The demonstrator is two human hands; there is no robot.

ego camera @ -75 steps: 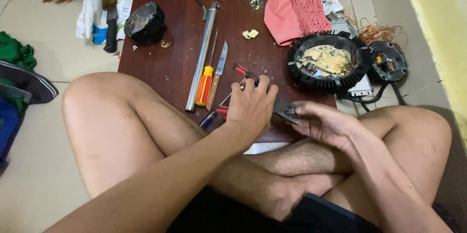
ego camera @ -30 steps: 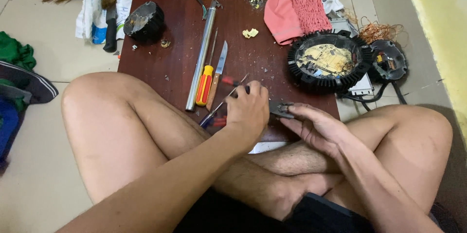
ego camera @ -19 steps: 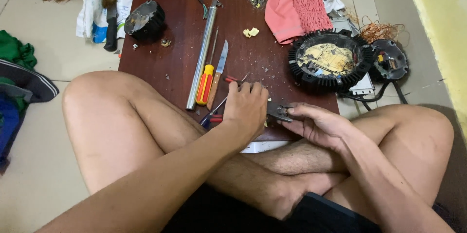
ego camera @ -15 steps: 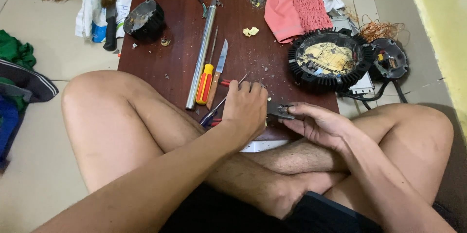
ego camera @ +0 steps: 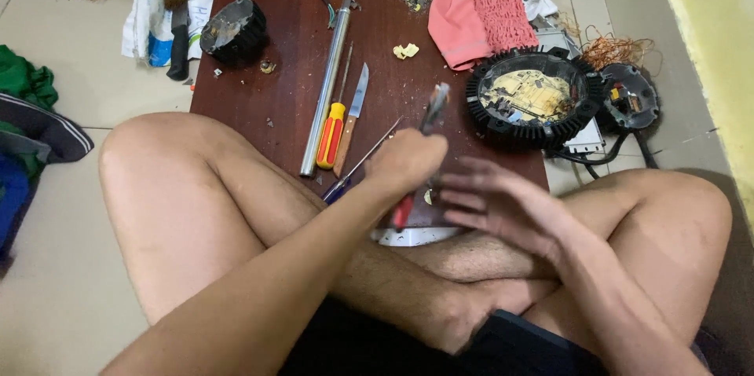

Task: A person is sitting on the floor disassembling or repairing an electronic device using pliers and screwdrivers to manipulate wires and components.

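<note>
Clenched in a fist, the left hand (ego camera: 416,164) grips a pair of red-handled pliers (ego camera: 420,152), the red grips poking out near the wrist and the blurred dark nose raised toward the far side of the dark wooden board (ego camera: 290,54). Just to its right the right hand (ego camera: 495,203) lies flat with fingers spread loosely over the board's near edge; it seems to hold nothing (motion blur hides whether something small sits under it). Both hands meet at the near edge, just above the crossed legs, probably because that puts the tool within the closest reach. Left of the pliers, a metal tube (ego camera: 326,85), an orange-and-yellow screwdriver (ego camera: 331,134) and a knife (ego camera: 351,117) lie side by side, laid parallel as if parked for easy pickup. Farther right, a round black finned housing (ego camera: 534,97) rests open at the board's right edge, with a pink cloth (ego camera: 471,14) beyond it.
</note>
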